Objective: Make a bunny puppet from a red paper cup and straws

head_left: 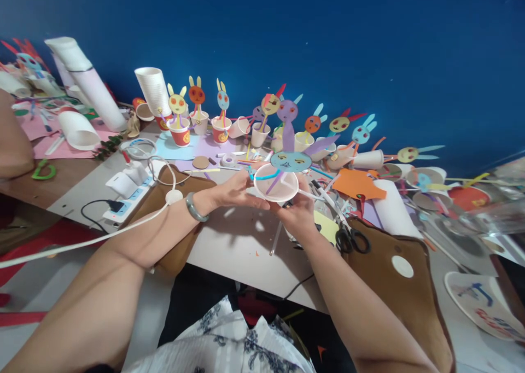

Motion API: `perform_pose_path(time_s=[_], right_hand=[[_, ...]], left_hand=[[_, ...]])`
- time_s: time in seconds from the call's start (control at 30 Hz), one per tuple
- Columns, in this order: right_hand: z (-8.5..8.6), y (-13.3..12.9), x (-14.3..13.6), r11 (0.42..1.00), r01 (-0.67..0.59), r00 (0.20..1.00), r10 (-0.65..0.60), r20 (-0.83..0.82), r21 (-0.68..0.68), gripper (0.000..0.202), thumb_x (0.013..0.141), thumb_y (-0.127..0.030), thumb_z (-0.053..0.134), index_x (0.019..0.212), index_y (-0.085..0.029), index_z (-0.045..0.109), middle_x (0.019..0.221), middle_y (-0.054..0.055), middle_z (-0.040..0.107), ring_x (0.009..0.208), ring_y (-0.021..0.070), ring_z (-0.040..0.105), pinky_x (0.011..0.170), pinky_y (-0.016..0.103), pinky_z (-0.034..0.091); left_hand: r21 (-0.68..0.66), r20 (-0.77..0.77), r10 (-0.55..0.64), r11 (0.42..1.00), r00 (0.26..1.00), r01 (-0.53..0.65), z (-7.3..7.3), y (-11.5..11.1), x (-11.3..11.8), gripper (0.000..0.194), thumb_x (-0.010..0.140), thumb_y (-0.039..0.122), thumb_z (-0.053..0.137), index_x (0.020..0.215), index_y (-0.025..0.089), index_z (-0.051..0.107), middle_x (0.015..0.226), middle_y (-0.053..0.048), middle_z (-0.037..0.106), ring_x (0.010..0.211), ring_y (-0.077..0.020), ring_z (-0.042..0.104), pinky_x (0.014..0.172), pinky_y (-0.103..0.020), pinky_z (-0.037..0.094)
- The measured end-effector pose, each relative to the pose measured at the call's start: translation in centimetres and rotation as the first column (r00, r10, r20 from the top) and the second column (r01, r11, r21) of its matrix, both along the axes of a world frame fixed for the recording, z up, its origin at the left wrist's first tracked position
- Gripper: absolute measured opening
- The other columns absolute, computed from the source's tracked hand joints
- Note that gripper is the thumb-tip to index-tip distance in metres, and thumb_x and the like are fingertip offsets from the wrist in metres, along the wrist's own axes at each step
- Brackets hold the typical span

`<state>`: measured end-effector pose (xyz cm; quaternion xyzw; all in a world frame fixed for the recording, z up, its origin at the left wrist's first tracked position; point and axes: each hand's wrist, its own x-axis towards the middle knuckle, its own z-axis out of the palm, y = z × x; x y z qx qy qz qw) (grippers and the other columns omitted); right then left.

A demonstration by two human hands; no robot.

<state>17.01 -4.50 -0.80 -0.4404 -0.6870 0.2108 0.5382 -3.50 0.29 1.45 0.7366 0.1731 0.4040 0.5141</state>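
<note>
Between my two hands is a white paper cup (pixel 277 193), its open mouth tilted toward me. A light blue paper rabbit face (pixel 290 161) with purple ears stands above its far rim, and a purple strip and a blue strip run at the cup's mouth. My left hand (pixel 238 191) wraps the cup's left side, a bracelet on its wrist. My right hand (pixel 299 211) grips the right side, its fingers partly hidden behind the cup. A white strip sticks out beside the right fingers.
Finished-looking rabbit cups (pixel 180 135) line the wall. On the left lie a power strip (pixel 130 199) with a white cable and a stack of cups (pixel 151 91). Black scissors (pixel 353 240), orange paper (pixel 356 184) and a brown mat (pixel 394 291) lie right. Another person's arm (pixel 14 143) shows far left.
</note>
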Motion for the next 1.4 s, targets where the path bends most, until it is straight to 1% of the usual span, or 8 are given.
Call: perform_pose_path(time_s=[0.23,0.33,0.57,0.83,1.0,1.13,1.23,1.4], right_hand=[[-0.2,-0.3,0.4,0.995,0.084,0.995,-0.087,0.041,0.053,0.046,0.077,-0.044,0.086,0.117,-0.026,0.074,0.102,0.010,0.078,0.110,0.0351,0.074,0.106,0.056,0.061],[-0.1,-0.4,0.5,0.992,0.091,0.993,-0.097,0.067,0.082,0.040,0.079,-0.043,0.084,0.115,-0.027,0.075,0.097,0.009,0.077,0.110,0.0350,0.074,0.107,0.056,0.060],[-0.8,0.0,0.1,0.991,0.124,0.992,-0.124,-0.012,0.051,0.050,0.076,-0.053,0.086,0.116,-0.026,0.074,0.108,0.011,0.076,0.116,0.0360,0.072,0.113,0.058,0.055],[-0.7,0.2,0.4,0.998,-0.036,0.999,0.036,0.008,0.054,0.046,0.080,-0.045,0.083,0.121,-0.027,0.071,0.112,0.010,0.076,0.118,0.0334,0.072,0.115,0.055,0.053],[-1.6,1.5,2.1,0.993,-0.100,0.995,0.101,0.018,-0.056,0.057,0.073,-0.028,0.072,0.130,-0.028,0.066,0.128,0.010,0.074,0.121,0.0306,0.070,0.110,0.054,0.057],[-2.1,3.1,3.8,0.987,0.035,0.980,-0.064,-0.188,-0.154,0.064,0.071,-0.024,0.065,0.135,-0.029,0.060,0.119,0.007,0.075,0.116,0.0273,0.073,0.097,0.048,0.062],[-1.6,3.9,5.0,0.975,0.141,0.917,-0.193,-0.349,-0.170,0.057,0.073,-0.025,0.066,0.129,-0.028,0.059,0.109,0.004,0.075,0.104,0.0236,0.075,0.087,0.042,0.063],[-0.1,3.6,5.4,0.958,0.239,0.860,-0.284,-0.425,-0.156,0.041,0.084,-0.032,0.069,0.123,-0.027,0.059,0.106,0.004,0.078,0.099,0.0205,0.077,0.085,0.037,0.062]], left_hand=[[-0.209,-0.017,-0.243,0.949,0.970,0.235,0.2,0.2,-0.3,0.067,0.073,0.046,0.096,0.131,0.022,0.073,0.118,-0.012,0.077,0.127,-0.0361,0.070,0.113,-0.051,0.055],[-0.312,0.025,-0.274,0.912,0.961,0.268,0.1,0.1,-0.3,0.059,0.076,0.054,0.095,0.120,0.019,0.076,0.106,-0.012,0.078,0.116,-0.0327,0.073,0.109,-0.050,0.056],[-0.368,0.151,-0.149,0.909,0.977,0.196,-0.7,0.0,0.7,0.058,0.066,0.061,0.101,0.096,0.019,0.073,0.078,-0.001,0.067,0.086,-0.0193,0.069,0.095,-0.040,0.059],[-0.347,0.071,-0.097,0.931,0.993,0.116,-0.1,-0.5,0.6,0.062,0.065,0.045,0.101,0.115,0.017,0.079,0.108,-0.013,0.078,0.112,-0.0330,0.073,0.101,-0.048,0.060],[-0.438,0.132,-0.022,0.895,0.991,0.079,-0.1,-0.4,0.6,0.061,0.069,0.047,0.100,0.117,0.018,0.077,0.104,-0.010,0.079,0.107,-0.0286,0.074,0.103,-0.046,0.057],[-0.450,0.115,0.111,0.892,0.987,-0.047,0.0,-0.5,0.7,0.053,0.066,0.045,0.101,0.105,0.018,0.076,0.099,-0.007,0.078,0.098,-0.0231,0.072,0.097,-0.041,0.057],[-0.419,0.072,0.119,0.905,0.990,-0.078,0.1,-0.7,0.7,0.049,0.066,0.043,0.101,0.100,0.017,0.076,0.098,-0.007,0.076,0.099,-0.0226,0.070,0.098,-0.040,0.057],[-0.473,0.149,0.203,0.874,0.968,-0.111,-0.9,-0.1,0.9,0.061,0.064,0.042,0.100,0.115,0.020,0.073,0.103,-0.006,0.076,0.097,-0.0212,0.071,0.093,-0.039,0.059]])
